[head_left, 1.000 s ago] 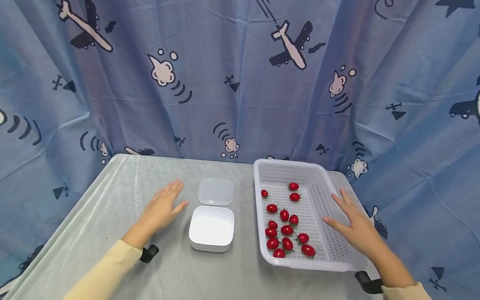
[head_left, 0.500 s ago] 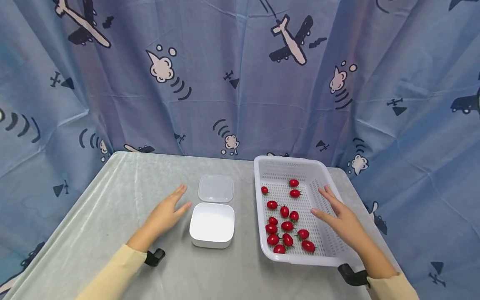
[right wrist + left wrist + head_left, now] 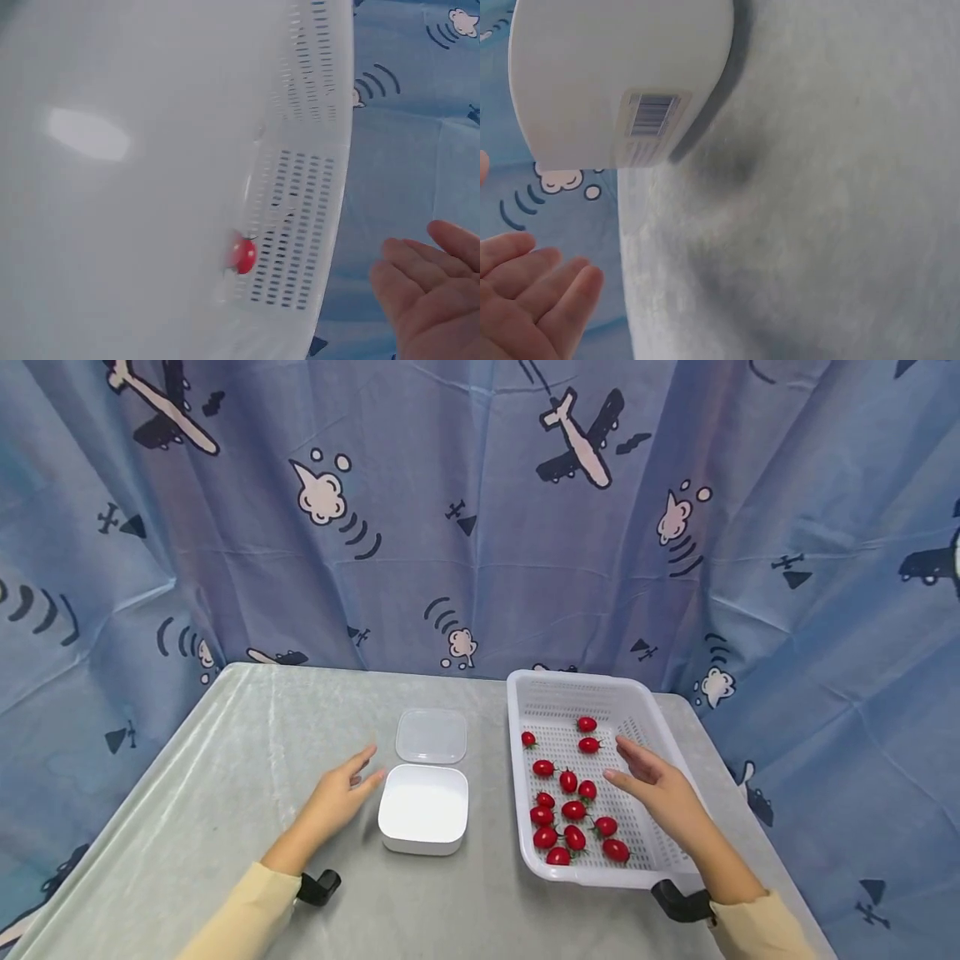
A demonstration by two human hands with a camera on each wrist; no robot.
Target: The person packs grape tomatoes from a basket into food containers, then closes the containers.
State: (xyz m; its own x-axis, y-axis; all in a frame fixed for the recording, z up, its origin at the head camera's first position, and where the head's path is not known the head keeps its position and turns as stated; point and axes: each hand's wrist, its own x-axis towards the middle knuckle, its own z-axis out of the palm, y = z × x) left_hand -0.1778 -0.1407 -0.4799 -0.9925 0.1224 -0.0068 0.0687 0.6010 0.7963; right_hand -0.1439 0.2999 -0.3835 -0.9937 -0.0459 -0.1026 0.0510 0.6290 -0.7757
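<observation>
My left hand (image 3: 333,799) hovers just left of a white square box (image 3: 423,810), fingers loosely extended and holding nothing. In the left wrist view the side of the box (image 3: 592,75) bears a barcode label (image 3: 652,116), and my fingers (image 3: 555,292) are apart from it. A translucent lid (image 3: 431,736) lies flat behind the box. Over the right part of a white perforated basket (image 3: 517,777) is my right hand (image 3: 663,793), relaxed and holding nothing. Several small red tomatoes (image 3: 574,810) with green stems lie on the basket's floor, mostly toward its left and front.
A pale cloth covers the table (image 3: 225,760). Behind it hangs a blue curtain (image 3: 405,485) printed with airplanes and clouds. The basket's raised walls stand around the tomatoes. A black strap mount (image 3: 318,887) sits on the left wrist, another (image 3: 681,902) on the right.
My right hand has moved left, further over the basket. The left hand has shifted slightly right and toward me, closer to the box. The box, lid and tomatoes have stayed in place.
</observation>
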